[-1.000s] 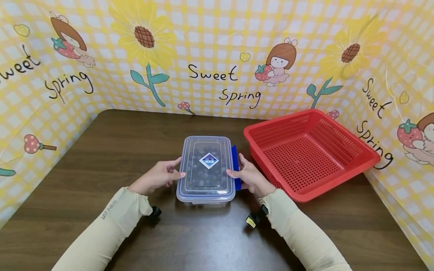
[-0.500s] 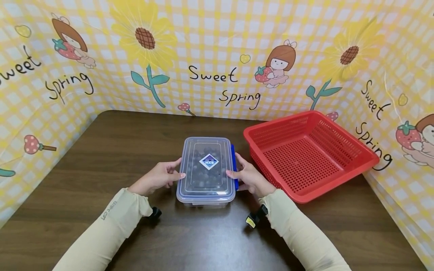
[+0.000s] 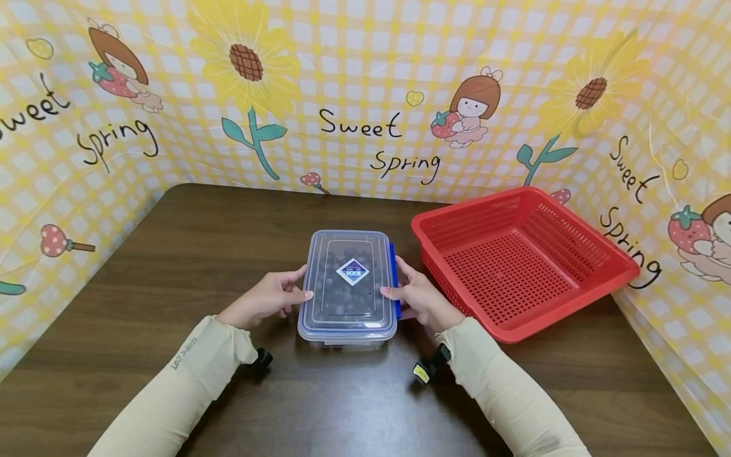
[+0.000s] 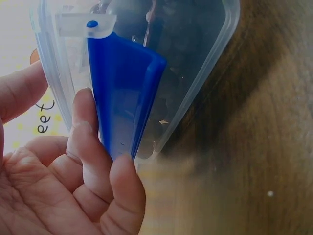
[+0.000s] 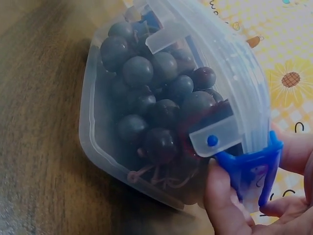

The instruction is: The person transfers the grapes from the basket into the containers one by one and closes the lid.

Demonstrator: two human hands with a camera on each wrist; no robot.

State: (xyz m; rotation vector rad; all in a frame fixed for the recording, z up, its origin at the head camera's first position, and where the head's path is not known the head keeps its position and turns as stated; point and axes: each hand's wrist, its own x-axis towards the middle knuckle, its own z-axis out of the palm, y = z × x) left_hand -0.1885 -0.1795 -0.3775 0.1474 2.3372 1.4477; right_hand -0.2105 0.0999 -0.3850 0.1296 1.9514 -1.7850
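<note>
In the head view a clear lidded food container (image 3: 345, 304) stands on the brown table with a diamond-shaped label on its lid. Dark grapes (image 5: 138, 72) fill it, seen through the side in the right wrist view. My left hand (image 3: 270, 297) grips its left side, thumb on the lid's edge. Bent fingers (image 4: 90, 152) touch the blue clip (image 4: 124, 83) there, which slants down along the wall. On the opposite side my right hand (image 3: 422, 298) has its thumb on the lid and its fingers around the other blue clip (image 3: 395, 279), which lies close to the rim.
A red perforated plastic basket (image 3: 511, 270) stands just right of my right hand, with nothing in it. The wooden table (image 3: 228, 222) is walled by a yellow checked cloth (image 3: 365, 57) with printed flowers and lettering.
The right-hand blue clip stood out from the container a second ago and now sits closer in against its side. Both hands and the container have kept their places.
</note>
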